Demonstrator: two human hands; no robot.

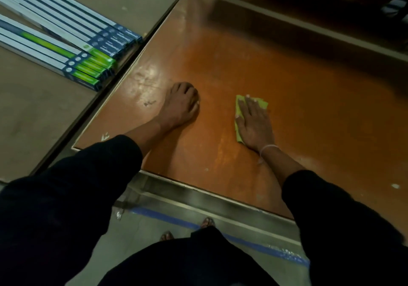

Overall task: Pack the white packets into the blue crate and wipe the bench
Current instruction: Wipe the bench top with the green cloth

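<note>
Right hand (pixel 255 123) lies flat, fingers straight, pressing one green cloth (pixel 239 118) onto the orange bench (pixel 287 100), mid-surface and nearer the front edge. Cloth looks thin, soft, light; likely bunches if dragged by a corner, so palm pressure over its middle suits wiping. Left hand (pixel 182 104) rests on the bench with fingers curled under, holding nothing, well apart from the cloth. Bench looks stiff, glossy, probably slick; scuffs near its left edge. Long flat boxes (pixel 72 43): roughly a dozen, stacked beyond the left edge. White packets and blue crate: none visible.
</note>
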